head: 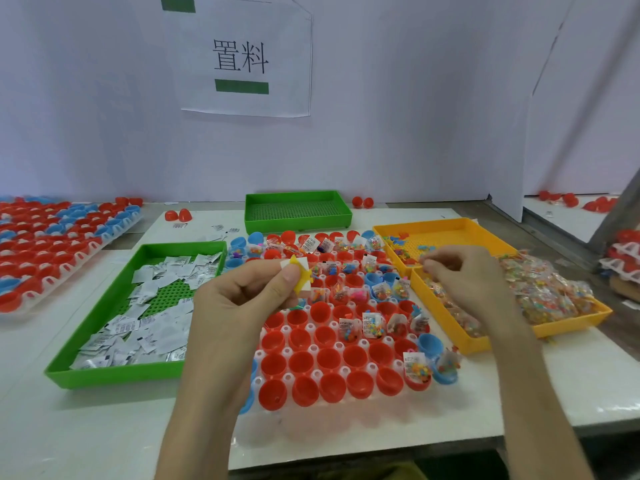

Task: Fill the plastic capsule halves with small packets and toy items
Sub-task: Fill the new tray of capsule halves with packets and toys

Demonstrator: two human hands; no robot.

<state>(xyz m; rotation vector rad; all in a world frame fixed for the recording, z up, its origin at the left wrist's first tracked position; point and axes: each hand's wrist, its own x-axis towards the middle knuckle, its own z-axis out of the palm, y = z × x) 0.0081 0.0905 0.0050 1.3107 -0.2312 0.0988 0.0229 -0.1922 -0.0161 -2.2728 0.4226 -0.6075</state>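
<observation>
The counter [69,427] ends at a front edge just below the wrists. At the back it is closed off by a pale wall carrying a paper sign [242,60], and a partition [505,188] stands at the right rear. Bare surface lies at the front left and the front right. A narrow strip also runs between the empty green tray [298,209] and the wall.

The white capsule holder [313,348] sits in the middle, its near edge close to the front edge of the counter. Its near rows hold empty red capsule halves [329,358]. The far rows and the right side hold halves with small clear packets already standing in them, with a few blue capsule halves [429,344] among them. A green tray of white packets [138,306] lies just left of the holder. Two yellow trays lie just to its right, the far one [446,230] holding small toys and the near one [540,303] heaped with clear packets of coloured bits. A second rack of capsules [52,244] lies well apart at the far left.

The left hand [242,296] hovers over the left part of the holder, pinching a yellow star toy [299,277] and a white packet [304,265] between thumb and fingers. The right hand [464,275] hangs over the junction of the two yellow trays, fingers curled. They are blurred, so whether they grip anything cannot be told.
</observation>
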